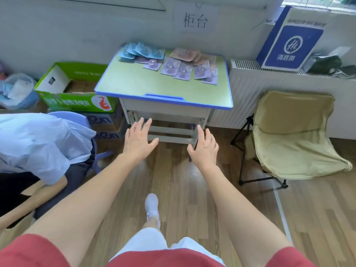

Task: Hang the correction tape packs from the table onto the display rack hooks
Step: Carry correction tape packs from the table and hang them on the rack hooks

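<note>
Left grip (137,140) and right grip (205,149) hover empty, fingers spread, short of the bench (146,83). The correction tape packs (171,66) lie straight ahead along its far edge, the purple ones nearer the right grip.

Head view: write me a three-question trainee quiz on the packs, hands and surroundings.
1. True or false: the left hand and right hand hold nothing.
2. Which correction tape packs lie at the desk's far left corner? A pink, B blue, C purple.
3. Fill in: right of the desk stands a beige folding ____.
Key: 1 true; 2 B; 3 chair.
</note>
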{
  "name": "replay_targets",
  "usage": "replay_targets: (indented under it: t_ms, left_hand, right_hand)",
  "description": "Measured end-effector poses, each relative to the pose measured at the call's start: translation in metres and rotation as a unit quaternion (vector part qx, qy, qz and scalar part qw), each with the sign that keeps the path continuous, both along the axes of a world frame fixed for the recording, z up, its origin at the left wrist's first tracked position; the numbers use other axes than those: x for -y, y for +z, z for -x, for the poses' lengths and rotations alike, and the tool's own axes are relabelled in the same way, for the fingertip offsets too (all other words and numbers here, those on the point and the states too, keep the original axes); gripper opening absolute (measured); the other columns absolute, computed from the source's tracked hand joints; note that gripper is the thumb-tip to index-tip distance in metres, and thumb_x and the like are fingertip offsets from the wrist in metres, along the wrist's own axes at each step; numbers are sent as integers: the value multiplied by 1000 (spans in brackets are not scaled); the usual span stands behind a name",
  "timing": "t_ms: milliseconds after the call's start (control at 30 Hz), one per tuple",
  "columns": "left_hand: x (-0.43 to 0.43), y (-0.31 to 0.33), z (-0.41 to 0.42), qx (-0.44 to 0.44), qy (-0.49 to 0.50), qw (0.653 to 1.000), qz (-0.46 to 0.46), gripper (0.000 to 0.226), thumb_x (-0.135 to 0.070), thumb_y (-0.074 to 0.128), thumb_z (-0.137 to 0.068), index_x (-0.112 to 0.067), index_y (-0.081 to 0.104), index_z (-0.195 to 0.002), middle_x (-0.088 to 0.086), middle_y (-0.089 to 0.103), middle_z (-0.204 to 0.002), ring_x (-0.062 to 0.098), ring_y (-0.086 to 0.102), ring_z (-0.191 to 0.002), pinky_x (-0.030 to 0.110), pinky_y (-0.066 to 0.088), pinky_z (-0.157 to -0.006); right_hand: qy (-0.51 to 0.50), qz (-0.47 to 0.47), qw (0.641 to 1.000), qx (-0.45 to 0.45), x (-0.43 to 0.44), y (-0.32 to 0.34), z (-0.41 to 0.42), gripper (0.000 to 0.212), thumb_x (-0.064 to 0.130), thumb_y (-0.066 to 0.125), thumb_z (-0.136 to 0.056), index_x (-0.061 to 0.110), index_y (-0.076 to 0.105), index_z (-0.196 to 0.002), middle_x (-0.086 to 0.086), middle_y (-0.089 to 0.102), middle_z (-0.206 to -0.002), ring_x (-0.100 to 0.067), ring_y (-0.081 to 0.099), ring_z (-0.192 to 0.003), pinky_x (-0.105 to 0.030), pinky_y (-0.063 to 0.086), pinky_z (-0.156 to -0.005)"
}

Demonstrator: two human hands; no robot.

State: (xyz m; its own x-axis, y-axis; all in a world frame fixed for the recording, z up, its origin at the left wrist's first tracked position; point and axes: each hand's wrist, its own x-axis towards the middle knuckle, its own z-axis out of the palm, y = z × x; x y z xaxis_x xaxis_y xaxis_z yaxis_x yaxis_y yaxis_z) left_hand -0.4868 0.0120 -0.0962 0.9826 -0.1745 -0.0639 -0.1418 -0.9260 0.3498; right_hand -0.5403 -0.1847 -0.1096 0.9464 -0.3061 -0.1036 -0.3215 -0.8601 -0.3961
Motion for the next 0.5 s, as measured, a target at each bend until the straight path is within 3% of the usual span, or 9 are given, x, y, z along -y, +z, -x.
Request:
replay_targets:
  t_ms: [500]
  left_hand:
    - [53,-6,-275,-11,-41,999,-26,73,-41,49,-96,-21,9,-153,10,8,-160,29,9,-146,42,11,-118]
  right_hand:
    - [-22,3,999,-23,51,0,-254,69,36,47,-96,22,10,-153,-11,12,-159,-30,15,-144,-42,14,-114]
